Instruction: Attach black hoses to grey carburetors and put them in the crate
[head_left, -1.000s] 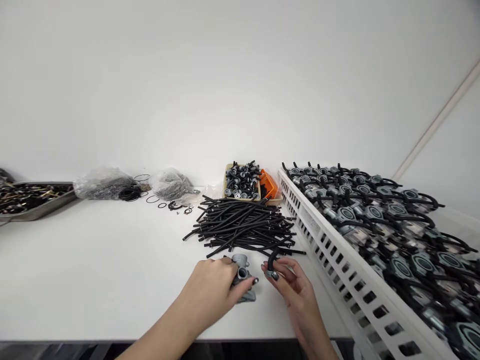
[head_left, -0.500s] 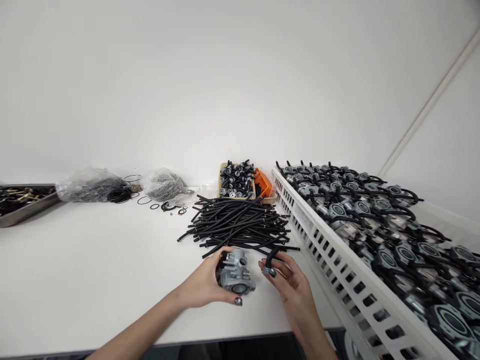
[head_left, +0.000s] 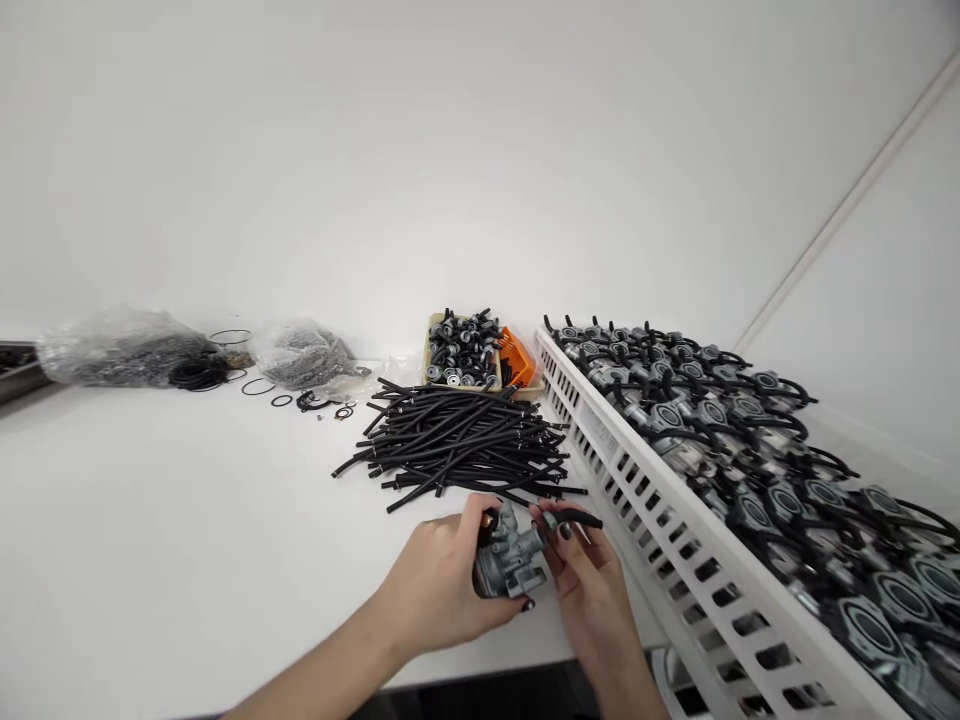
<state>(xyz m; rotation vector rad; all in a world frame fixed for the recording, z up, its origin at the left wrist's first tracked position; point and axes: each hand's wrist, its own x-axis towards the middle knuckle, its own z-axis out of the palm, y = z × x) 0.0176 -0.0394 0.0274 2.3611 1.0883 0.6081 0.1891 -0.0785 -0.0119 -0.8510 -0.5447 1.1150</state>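
Metal body and capped elbow, both in hand

Left hand grips grey cast-metal body, ports and flange showing. Right hand, just beside, pinches metal cap with curved black rubber elbow. Beyond hands: heap of slim matte black hoses. Right of hands: slotted white plastic crate, filled with similar hosed metal bodies.

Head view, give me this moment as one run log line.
left hand: holds metal part | right hand: holds capped black elbow at its side | hoses: piled beyond
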